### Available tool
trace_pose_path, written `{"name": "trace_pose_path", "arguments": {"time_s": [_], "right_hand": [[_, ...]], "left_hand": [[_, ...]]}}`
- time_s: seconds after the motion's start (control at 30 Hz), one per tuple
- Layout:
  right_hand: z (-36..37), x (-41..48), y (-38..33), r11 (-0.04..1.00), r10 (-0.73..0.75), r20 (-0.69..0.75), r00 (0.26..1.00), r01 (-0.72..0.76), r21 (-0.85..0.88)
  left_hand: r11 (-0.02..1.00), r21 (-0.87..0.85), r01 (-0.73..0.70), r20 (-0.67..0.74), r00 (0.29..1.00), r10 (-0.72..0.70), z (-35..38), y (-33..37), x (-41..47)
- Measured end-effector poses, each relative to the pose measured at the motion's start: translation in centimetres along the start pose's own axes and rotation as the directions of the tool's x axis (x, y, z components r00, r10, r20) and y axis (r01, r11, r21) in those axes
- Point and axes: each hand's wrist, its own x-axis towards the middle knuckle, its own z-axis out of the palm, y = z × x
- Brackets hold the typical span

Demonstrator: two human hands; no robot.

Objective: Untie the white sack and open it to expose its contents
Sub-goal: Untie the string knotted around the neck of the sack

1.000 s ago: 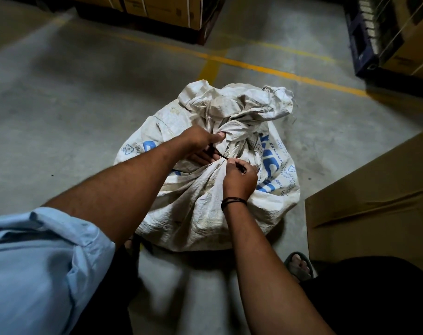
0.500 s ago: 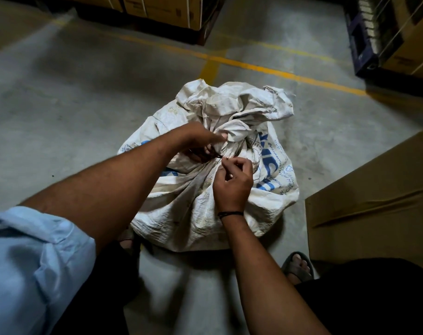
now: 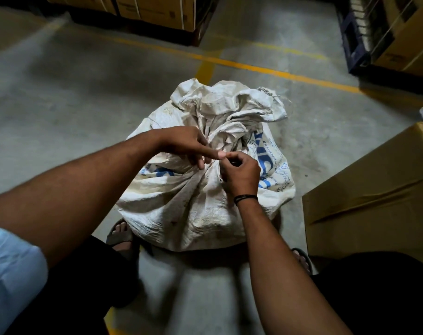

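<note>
- Pinching at the gathered neck of the white sack [image 3: 181, 206], our right hand [image 3: 240, 174] has thumb and forefinger pressed together on what looks like a thin tie; the tie itself is too small and dark for us to make out, and our other fingers are curled in.
- Our left hand [image 3: 186, 143] reaches in from the other side, forefinger stretched out so its tip touches the right hand's pinch, the remaining fingers loosely bent against the bunched fabric; we cannot tell whether it grips anything.
- We wear a thin black band [image 3: 245, 198] on the right wrist and a light blue sleeve [image 3: 12, 274] rolled up on the left arm.
- We see the sack standing on the grey concrete floor [image 3: 60, 105] directly in front of us, between our sandalled feet [image 3: 120, 234], its neck still cinched and the loose mouth crumpled on the far side. Blue printing shows on its right flank.
- We have a brown cardboard box [image 3: 374, 201] just beside the sack on our right.
- We note a yellow painted line [image 3: 278, 73] crossing the floor beyond the sack, with more stacked cartons [image 3: 157, 10] on dark pallets further back.
</note>
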Motion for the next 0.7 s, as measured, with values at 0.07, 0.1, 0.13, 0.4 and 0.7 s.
{"name": "trace_pose_path", "arguments": {"time_s": [0.07, 0.1, 0.13, 0.4, 0.7], "right_hand": [[0.0, 0.1, -0.2, 1.000, 0.008, 0.022, 1.000, -0.008, -0.016], [-0.1, 0.1, -0.4, 1.000, 0.019, 0.035, 0.999, -0.018, -0.012], [-0.1, 0.2, -0.4, 1.000, 0.030, 0.049, 0.998, -0.031, 0.001], [-0.7, 0.0, -0.7, 0.987, 0.110, 0.152, 0.982, -0.126, 0.096], [-0.8, -0.4, -1.4, 0.987, 0.126, 0.154, 0.980, -0.140, 0.079]], "left_hand": [[1.000, -0.002, 0.027, -0.014, 1.000, -0.027, 0.2, 0.2, -0.2], [0.999, 0.041, 0.016, -0.047, 0.999, -0.014, 0.2, 0.0, -0.1], [0.995, 0.103, -0.002, -0.082, 0.997, 0.011, 0.3, -0.2, 0.1], [0.999, 0.005, -0.046, 0.008, 0.999, 0.046, 0.6, -0.4, 0.2], [0.935, 0.353, -0.025, -0.083, 0.995, 0.058, 0.9, -0.7, 0.6]]}}
